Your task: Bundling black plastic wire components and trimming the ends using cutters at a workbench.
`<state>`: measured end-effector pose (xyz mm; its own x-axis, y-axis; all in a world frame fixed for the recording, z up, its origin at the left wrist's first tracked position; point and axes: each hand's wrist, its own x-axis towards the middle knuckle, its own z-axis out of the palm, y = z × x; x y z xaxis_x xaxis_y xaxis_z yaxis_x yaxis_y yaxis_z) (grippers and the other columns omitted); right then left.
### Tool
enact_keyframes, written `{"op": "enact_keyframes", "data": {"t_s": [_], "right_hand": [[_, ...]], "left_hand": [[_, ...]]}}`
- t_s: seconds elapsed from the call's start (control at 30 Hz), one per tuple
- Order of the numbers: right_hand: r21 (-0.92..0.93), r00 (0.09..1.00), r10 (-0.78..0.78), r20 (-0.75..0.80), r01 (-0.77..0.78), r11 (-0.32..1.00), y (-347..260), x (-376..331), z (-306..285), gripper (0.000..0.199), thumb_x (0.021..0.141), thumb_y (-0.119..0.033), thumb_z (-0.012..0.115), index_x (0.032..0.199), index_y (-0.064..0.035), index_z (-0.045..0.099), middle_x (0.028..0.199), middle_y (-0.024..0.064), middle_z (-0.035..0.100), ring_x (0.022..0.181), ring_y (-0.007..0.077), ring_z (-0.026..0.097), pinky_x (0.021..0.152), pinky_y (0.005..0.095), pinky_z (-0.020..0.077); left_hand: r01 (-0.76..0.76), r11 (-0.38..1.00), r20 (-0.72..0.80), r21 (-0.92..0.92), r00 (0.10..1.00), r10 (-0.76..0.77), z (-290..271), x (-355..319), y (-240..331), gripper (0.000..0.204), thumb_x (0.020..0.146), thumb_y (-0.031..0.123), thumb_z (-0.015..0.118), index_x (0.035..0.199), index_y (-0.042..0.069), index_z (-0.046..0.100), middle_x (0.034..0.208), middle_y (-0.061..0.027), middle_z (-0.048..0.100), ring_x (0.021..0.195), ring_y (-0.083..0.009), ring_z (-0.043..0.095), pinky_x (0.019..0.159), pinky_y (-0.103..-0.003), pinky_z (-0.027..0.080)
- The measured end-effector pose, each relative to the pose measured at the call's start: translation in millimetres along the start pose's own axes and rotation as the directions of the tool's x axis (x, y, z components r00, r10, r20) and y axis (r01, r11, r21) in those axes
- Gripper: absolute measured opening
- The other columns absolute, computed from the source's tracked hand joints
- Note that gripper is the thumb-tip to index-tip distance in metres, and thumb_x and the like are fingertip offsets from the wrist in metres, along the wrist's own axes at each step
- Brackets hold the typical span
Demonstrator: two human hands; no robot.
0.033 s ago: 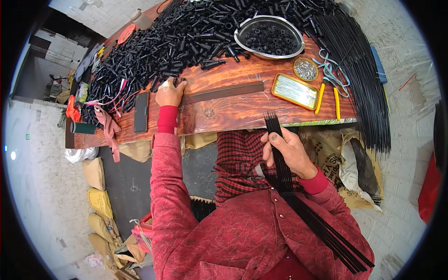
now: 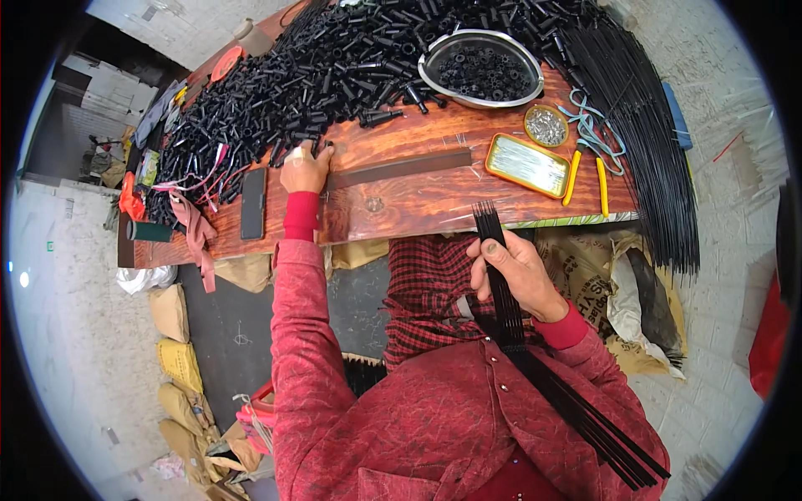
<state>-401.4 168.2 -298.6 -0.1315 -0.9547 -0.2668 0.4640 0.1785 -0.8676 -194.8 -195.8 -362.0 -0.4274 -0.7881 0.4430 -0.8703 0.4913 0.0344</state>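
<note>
My right hand (image 2: 520, 271) is closed round a bundle of thin black rods (image 2: 504, 302) in front of my lap. Their fine ends stick up above the fingers, and the lower ends fan out slantwise across my jacket. Over the table, my left hand (image 2: 305, 169) reaches to the near edge of a big heap of black plastic tubular parts (image 2: 334, 83). Its fingers are curled down, with the thumb and fingertips at the heap; what they hold, if anything, is hidden. Right beside it on the wood lies a flat dark brown strip (image 2: 401, 167).
An oval metal bowl (image 2: 424, 71) holds small black rings. Nearby are a round tin (image 2: 546, 125) of small metal pieces, a yellow tray (image 2: 528, 165) of fine pins and yellow-handled pliers (image 2: 602, 185). Long black rods (image 2: 643, 142) hang over the right edge. A phone (image 2: 252, 204) lies left.
</note>
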Motion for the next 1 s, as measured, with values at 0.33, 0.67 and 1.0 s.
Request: {"op": "enact_keyframes", "data": {"t_s": [0.33,0.67,1.0], "right_hand": [[0.041,0.999,-0.043,-0.02,0.044,0.998,3,-21,-4,0.038,0.101,-0.036,0.049,0.106,0.0013,0.052,0.072,0.0103,0.063,0.054,0.0135,0.059,0.051,0.0236,0.0483],[0.059,0.99,-0.034,0.134,0.026,0.998,6,-19,9,0.035,0.101,-0.034,0.05,0.106,0.0001,0.055,0.072,0.0087,0.064,0.054,0.0116,0.059,0.05,0.0234,0.0472],[0.118,0.993,-0.012,0.121,-0.002,0.993,12,-26,8,0.037,0.1,-0.037,0.051,0.106,-0.0005,0.055,0.072,0.0091,0.064,0.052,0.0119,0.06,0.048,0.0226,0.0474]], "left_hand": [[0.338,0.312,0.435,-0.888,0.835,0.336,-115,-60,84,0.015,0.089,0.011,0.065,0.1,0.002,0.067,0.09,0.0019,0.065,0.078,-0.0054,0.055,0.07,-0.023,0.046],[0.752,-0.486,0.582,-0.445,0.655,0.482,-103,-130,132,0.021,0.089,0.006,0.066,0.109,0.0,0.061,0.077,0.0003,0.055,0.061,-0.0077,0.044,0.058,-0.024,0.037],[0.769,-0.444,0.611,-0.461,0.637,0.469,-125,-132,145,0.023,0.095,0.015,0.061,0.114,0.003,0.057,0.113,-0.0162,0.065,0.098,-0.0202,0.067,0.075,-0.027,0.059]]}}
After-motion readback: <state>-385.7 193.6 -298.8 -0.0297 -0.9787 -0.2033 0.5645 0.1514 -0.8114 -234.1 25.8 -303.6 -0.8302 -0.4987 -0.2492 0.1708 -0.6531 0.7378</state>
